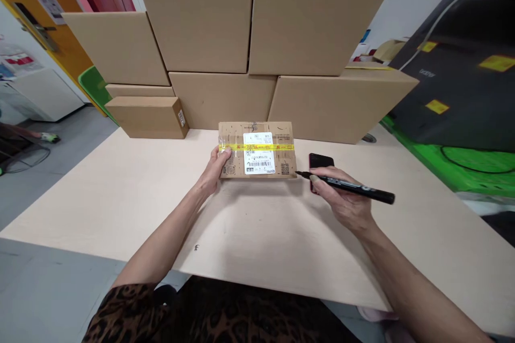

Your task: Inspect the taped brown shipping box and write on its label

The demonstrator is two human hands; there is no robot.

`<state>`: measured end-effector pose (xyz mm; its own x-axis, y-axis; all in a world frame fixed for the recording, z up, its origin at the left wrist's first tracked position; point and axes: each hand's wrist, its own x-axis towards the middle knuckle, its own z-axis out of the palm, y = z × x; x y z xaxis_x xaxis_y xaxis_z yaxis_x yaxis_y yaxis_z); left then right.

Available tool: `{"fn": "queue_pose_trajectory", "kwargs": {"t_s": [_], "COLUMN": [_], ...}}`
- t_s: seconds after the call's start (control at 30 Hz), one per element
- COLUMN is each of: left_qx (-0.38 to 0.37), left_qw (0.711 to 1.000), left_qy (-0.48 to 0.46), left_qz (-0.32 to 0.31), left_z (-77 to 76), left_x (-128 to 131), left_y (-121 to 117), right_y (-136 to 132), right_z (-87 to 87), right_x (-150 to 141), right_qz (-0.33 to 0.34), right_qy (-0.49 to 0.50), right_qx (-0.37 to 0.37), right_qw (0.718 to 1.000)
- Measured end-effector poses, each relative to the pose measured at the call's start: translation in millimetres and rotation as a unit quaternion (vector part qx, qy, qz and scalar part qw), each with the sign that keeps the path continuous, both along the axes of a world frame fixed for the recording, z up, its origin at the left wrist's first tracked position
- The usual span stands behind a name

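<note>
My left hand (215, 169) grips the left end of a small cardboard box (231, 132), thumb on its labelled face and fingers hidden behind. The box is held tilted toward me above the table. A white shipping label (259, 161) is on that face, with a strip of yellow tape (284, 147) running across it. My right hand (344, 198) is closed around a black marker (362, 190). The marker's tip is at the lower right corner of the box; whether it touches, I cannot tell. Partly hidden behind my right hand is a dark phone-like object (321, 160) with a red edge.
Large cardboard boxes (209, 24) are stacked along the back of the pale table (140, 193). A smaller closed box (145, 118) stands at the back left. To the right are a black case-like object (458, 59) with yellow stickers and something green (466, 166).
</note>
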<state>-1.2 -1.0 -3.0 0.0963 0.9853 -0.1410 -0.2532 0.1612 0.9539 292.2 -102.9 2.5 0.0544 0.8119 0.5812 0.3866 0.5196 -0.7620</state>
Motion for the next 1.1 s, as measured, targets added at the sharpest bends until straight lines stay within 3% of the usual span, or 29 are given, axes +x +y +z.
{"fn": "queue_pose_trajectory", "kwargs": {"t_s": [0.13, 0.27, 0.47, 0.63, 1.1], "left_qx": [-0.017, -0.029, -0.030, -0.025, -0.038], "left_qw": [1.000, 1.000, 0.999, 0.999, 0.998], "left_qy": [0.012, 0.011, -0.015, -0.036, -0.057], "left_qz": [-0.018, -0.004, -0.006, -0.013, -0.011], "left_z": [4.9, 4.5, 5.2, 3.1, 1.0], "left_x": [3, 3, 7, 10, 13], "left_y": [-8, -12, -19, -24, -27], "right_y": [3, 11, 11, 14, 23], "right_z": [12.7, 19.8, 24.5, 26.6, 24.4], "right_x": [-27, -43, -68, -87, -102], "right_qz": [0.032, 0.055, 0.082, 0.076, 0.070], "right_qy": [0.187, 0.225, 0.144, 0.048, -0.016], "right_qx": [-0.025, -0.046, -0.079, -0.064, -0.058], "right_qw": [0.982, 0.972, 0.983, 0.994, 0.996]}}
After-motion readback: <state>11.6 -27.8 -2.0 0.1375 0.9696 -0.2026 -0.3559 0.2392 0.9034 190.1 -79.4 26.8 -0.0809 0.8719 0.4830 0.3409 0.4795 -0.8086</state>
